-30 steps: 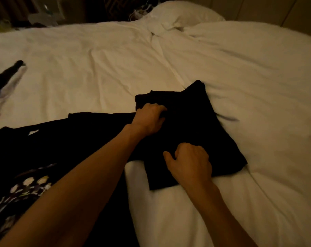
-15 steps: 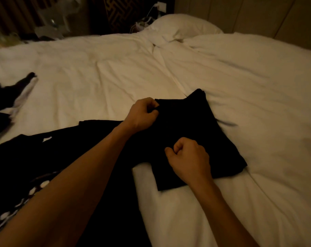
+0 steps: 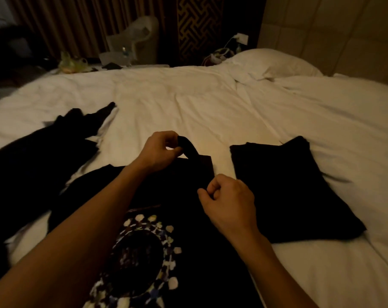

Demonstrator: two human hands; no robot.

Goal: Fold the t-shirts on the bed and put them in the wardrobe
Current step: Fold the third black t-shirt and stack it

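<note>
A folded black t-shirt (image 3: 284,187) lies on the white bed (image 3: 211,107), right of my hands. In front of me a second black t-shirt with a ring-shaped print (image 3: 179,218) is spread flat. My left hand (image 3: 159,150) pinches its far edge and lifts a strip of cloth. My right hand (image 3: 228,201) pinches the same shirt's right edge with curled fingers. Further dark clothes (image 3: 55,138) lie in a heap at the left.
A white pillow (image 3: 271,63) sits at the head of the bed, by the padded headboard (image 3: 344,36). Behind the bed are a plastic bag (image 3: 135,38), chargers and cables (image 3: 219,56) and small clutter in front of curtains.
Both hands left the folded shirt and moved left onto the printed shirt, taking hold of its edges. The view has tilted up, showing more of the room.
</note>
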